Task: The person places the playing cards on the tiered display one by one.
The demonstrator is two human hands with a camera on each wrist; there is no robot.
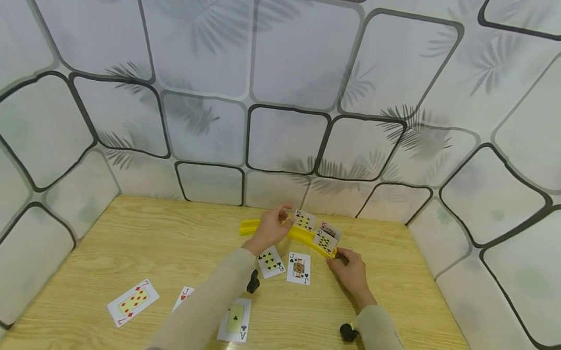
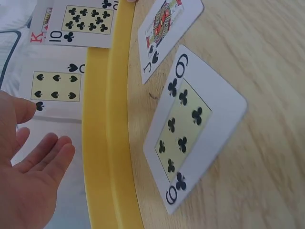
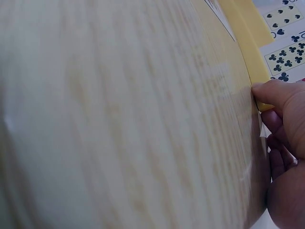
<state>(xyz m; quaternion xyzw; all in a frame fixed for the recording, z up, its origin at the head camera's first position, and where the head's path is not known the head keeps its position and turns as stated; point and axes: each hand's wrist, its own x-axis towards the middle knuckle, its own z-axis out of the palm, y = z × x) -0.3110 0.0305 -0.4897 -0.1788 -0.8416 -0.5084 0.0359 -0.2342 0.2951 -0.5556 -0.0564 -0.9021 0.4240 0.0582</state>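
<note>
A curved yellow card holder (image 1: pixel 306 237) stands at the back of the table with several playing cards upright in it. My right hand (image 1: pixel 350 272) pinches its right end between thumb and fingers. Beside the six of spades (image 2: pixel 56 88) in the holder is my left hand (image 1: pixel 273 227), its thumb at the card's edge and its fingers loosely bent with nothing seen between them. The ten of clubs (image 1: pixel 325 240) stands to the right, overlapping a red king (image 1: pixel 331 229). In front lie a six of clubs (image 2: pixel 188 129) and a jack of spades (image 1: pixel 299 268), face up.
Nearer the front lie a seven of diamonds (image 1: pixel 133 303), a red jack (image 1: pixel 184 294) partly under the left sleeve, and an ace of clubs (image 1: pixel 235 319). Patterned cloth walls (image 1: pixel 287 138) enclose the wooden table (image 1: pixel 302 327) at the back and sides.
</note>
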